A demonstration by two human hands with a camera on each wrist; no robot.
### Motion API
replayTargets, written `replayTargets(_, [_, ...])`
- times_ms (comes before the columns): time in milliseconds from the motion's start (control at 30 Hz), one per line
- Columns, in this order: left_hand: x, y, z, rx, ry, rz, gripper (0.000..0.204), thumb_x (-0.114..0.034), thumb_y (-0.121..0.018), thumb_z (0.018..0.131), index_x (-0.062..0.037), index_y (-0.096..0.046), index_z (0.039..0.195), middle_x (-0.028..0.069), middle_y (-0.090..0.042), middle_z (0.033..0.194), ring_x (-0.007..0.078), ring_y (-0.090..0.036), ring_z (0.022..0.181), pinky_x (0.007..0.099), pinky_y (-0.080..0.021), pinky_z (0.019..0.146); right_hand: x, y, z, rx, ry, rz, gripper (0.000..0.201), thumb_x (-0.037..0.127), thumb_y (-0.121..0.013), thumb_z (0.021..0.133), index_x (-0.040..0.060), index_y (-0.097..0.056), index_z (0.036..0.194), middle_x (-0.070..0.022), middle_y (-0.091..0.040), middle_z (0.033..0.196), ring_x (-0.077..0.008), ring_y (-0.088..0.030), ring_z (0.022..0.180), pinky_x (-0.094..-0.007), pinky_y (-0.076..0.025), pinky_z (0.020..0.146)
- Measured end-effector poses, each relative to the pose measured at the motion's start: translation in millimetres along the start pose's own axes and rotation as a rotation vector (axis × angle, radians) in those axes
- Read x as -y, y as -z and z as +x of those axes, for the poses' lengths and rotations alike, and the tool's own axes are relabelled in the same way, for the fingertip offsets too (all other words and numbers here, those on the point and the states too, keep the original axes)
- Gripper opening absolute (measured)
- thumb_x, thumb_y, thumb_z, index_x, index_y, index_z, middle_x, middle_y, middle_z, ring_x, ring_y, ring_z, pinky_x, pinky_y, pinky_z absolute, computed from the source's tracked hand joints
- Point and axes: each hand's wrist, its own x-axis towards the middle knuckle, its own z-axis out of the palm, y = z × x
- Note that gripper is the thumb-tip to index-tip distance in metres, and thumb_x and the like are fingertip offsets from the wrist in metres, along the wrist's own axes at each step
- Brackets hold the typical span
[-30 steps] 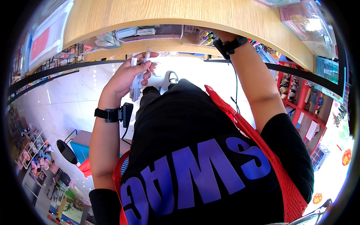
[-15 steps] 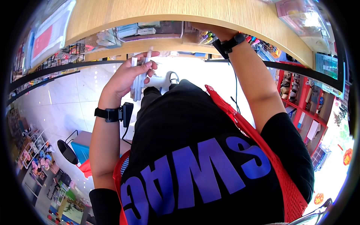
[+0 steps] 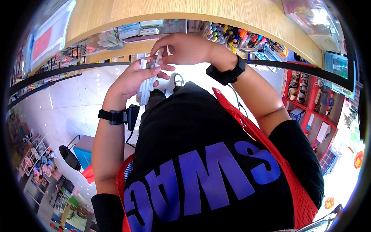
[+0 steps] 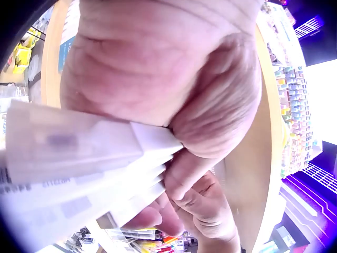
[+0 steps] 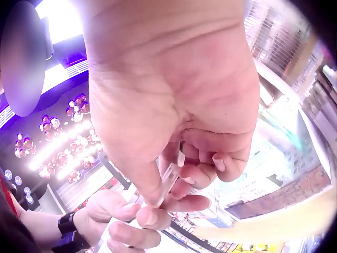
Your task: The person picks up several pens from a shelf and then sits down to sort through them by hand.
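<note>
In the head view my left hand (image 3: 131, 79) holds several slim, whitish clear packs (image 3: 143, 92), thumb across them. They fan out in the left wrist view, where the nearest pack (image 4: 68, 147) carries blurred print. My right hand (image 3: 189, 49) has its fingers at the upper ends of these packs, close to the left fingertips. Up close in the right wrist view, its thumb and fingers pinch a narrow clear pack (image 5: 169, 183). The left hand (image 5: 113, 205) lies just beneath it there.
A wooden shelf top (image 3: 177, 8) spans the front. Beneath it are a clear bin of packets (image 3: 148, 31), and colored pens (image 3: 241, 36) to the right. A clear box (image 3: 311, 27) stands at the shelf's right end. Red shelving (image 3: 309, 104) is farther right.
My right hand has come out from under the shelf by the pens and moved left to the packs. My left hand has stayed nearly in place, still holding them.
</note>
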Motion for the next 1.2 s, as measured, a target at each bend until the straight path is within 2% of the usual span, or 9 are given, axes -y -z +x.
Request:
replayTargets(67, [3.2, 4.1, 1.4, 0.001, 0.009, -0.024, 0.047, -0.017, -0.066, 0.102, -0.0051, -0.049, 0.145, 0.0157, -0.070, 0.130, 0.0227, -0.070, 0.110, 0.0295, -0.056, 0.079, 8.6, -1.1, -0.9, 0.045, -0.157, 0.064, 0.036, 0.022, -0.077, 0.093, 0.0131, -0.073, 0.127, -0.0026, -0.073, 0.099, -0.0111, -0.063, 0.088, -0.0276, -0.050, 0.078])
replayTargets(200, [13.4, 9.5, -0.4, -0.027, 0.031, -0.075, 0.057, -0.014, -0.070, 0.098, -0.0044, -0.045, 0.148, 0.0186, -0.068, 0.133, 0.0243, -0.070, 0.116, 0.0334, -0.058, 0.078, 21.7, -1.4, -4.6, 0.076, -0.221, 0.234, 0.032, 0.014, -0.075, 0.093, 0.0051, -0.073, 0.124, -0.0068, -0.075, 0.098, -0.0101, -0.069, 0.084, -0.0271, -0.052, 0.071])
replayTargets(400, [12.1, 2.7, -8.0, 0.008, 0.003, -0.121, 0.067, -0.009, -0.067, 0.098, -0.0062, -0.034, 0.156, 0.0230, -0.066, 0.135, 0.0273, -0.068, 0.121, 0.0354, -0.060, 0.083, 34.3, 0.2, 5.4, 0.139, -0.379, 0.276, 0.030, 0.023, -0.077, 0.090, 0.0022, -0.078, 0.112, -0.0085, -0.077, 0.096, -0.0102, -0.068, 0.076, -0.0271, -0.052, 0.067])
replayTargets(600, [18.0, 1.3, -5.7, 0.063, -0.014, -0.136, 0.081, -0.009, -0.065, 0.096, -0.0110, -0.023, 0.165, 0.0250, -0.064, 0.137, 0.0306, -0.068, 0.120, 0.0353, -0.061, 0.083, 11.4, -14.2, 11.2, 0.158, -0.282, 0.140, 0.025, 0.025, -0.076, 0.089, 0.0012, -0.081, 0.096, -0.0067, -0.078, 0.092, -0.0121, -0.065, 0.067, -0.0282, -0.051, 0.062])
replayTargets(800, [4.1, -2.3, -14.5, 0.059, 0.011, -0.131, 0.070, -0.020, -0.069, 0.099, -0.0097, -0.036, 0.160, 0.0202, -0.066, 0.134, 0.0226, -0.072, 0.104, 0.0260, -0.060, 0.066, 24.5, 22.9, 0.2, 0.098, -0.385, 0.067, 0.032, 0.033, -0.072, 0.098, 0.0028, -0.076, 0.108, -0.0064, -0.072, 0.083, -0.0124, -0.065, 0.071, -0.0282, -0.051, 0.065])
replayTargets(900, [1.8, 1.6, -15.0, 0.001, 0.074, -0.029, 0.052, -0.025, -0.067, 0.102, -0.0056, -0.053, 0.149, 0.0137, -0.071, 0.123, 0.0104, -0.065, 0.082, 0.0180, -0.046, 0.055, 6.8, 21.2, -5.2, -0.019, -0.315, 0.084, 0.037, 0.034, -0.066, 0.103, 0.0032, -0.067, 0.122, -0.0054, -0.071, 0.103, -0.0110, -0.065, 0.094, -0.0272, -0.051, 0.083])
replayTargets(1033, [5.9, 8.5, -11.0, 0.015, 0.080, -0.093, 0.050, -0.027, -0.065, 0.104, -0.0062, -0.054, 0.148, 0.0116, -0.072, 0.120, 0.0094, -0.063, 0.079, 0.0176, -0.045, 0.055, 4.5, 3.1, -5.5, -0.126, -0.229, 0.254, 0.037, 0.037, -0.064, 0.104, 0.0050, -0.068, 0.123, -0.0075, -0.072, 0.097, -0.0157, -0.065, 0.085, -0.0328, -0.053, 0.077])
replayTargets(1100, [1.3, 5.0, -11.2, 0.009, 0.063, -0.010, 0.048, -0.030, -0.063, 0.105, -0.0060, -0.055, 0.146, 0.0098, -0.072, 0.117, 0.0094, -0.062, 0.077, 0.0174, -0.045, 0.056, 15.2, 1.0, -5.0, -0.069, -0.334, 0.227, 0.041, 0.039, -0.058, 0.107, 0.0042, -0.062, 0.129, -0.0063, -0.071, 0.101, -0.0143, -0.066, 0.092, -0.0298, -0.053, 0.085])
replayTargets(1200, [6.6, 9.2, -7.9, 0.019, 0.080, 0.058, 0.047, -0.031, -0.061, 0.106, -0.0061, -0.056, 0.145, 0.0104, -0.072, 0.120, 0.0101, -0.065, 0.078, 0.0179, -0.046, 0.055, 23.0, 0.6, -1.9, -0.073, -0.395, 0.144, 0.038, 0.038, -0.060, 0.105, 0.0056, -0.068, 0.123, -0.0100, -0.074, 0.103, -0.0176, -0.069, 0.091, -0.0337, -0.054, 0.079])
